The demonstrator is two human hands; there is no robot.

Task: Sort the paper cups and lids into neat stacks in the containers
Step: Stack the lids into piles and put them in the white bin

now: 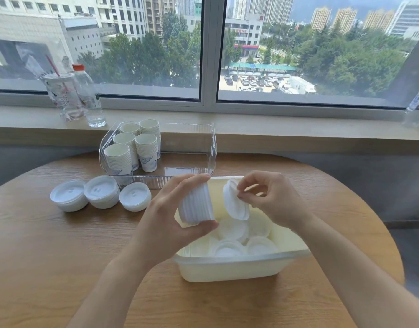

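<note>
My right hand [270, 197] pinches a few white lids [234, 202] by their rim between thumb and fingertips, the other fingers curled loosely above, so the lids hang on edge with the open side turned toward my left. My left hand [180, 209] wraps thumb below and fingers above a stack of lids [196, 204], holding it sideways like a short roll, its free end facing the lids in my right hand. I judge I hold it this way so the new lids can slide straight onto that end and nest. The two are near but apart.

Both hands hover over the cream tub [227, 268], where more loose lids [229, 247] lie jumbled on the bottom, so anything I drop falls back in. To the left on the round wooden table [61, 256] sit three finished lid stacks [102, 191] side by side, just in front of the clear container [203, 147], which holds several upright stacks of paper cups [132, 147] crowded at its left end; the rest of it looks free. On the window sill [274, 129] stand a water bottle [89, 95] and a drink cup with a straw [61, 93].
</note>
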